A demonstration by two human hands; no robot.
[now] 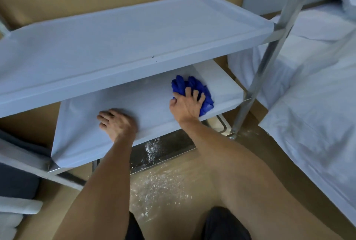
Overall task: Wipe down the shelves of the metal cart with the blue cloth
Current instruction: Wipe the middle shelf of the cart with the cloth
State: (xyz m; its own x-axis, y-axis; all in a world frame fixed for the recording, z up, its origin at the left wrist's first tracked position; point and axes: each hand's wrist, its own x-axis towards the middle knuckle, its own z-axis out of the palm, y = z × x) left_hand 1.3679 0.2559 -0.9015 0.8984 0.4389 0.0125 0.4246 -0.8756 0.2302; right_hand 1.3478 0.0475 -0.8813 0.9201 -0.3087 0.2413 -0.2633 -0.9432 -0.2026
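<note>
White powder [154,187] litters the floor; right hand [185,105] presses the crumpled blue cloth [189,87], fingers spread, wiping the pale film-covered middle shelf [144,101]; left hand [115,122] braces flat. Next: sweep leftward.

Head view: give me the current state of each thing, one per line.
Cloth: bunched, on the middle shelf's right part, under the right hand.
Right hand: fingers spread, pressing the cloth.
Left hand: palm down on the middle shelf, holding nothing.
Middle shelf: bare apart from cloth and hands.
Top shelf: bare.
Floor: strewn with white specks.
</note>
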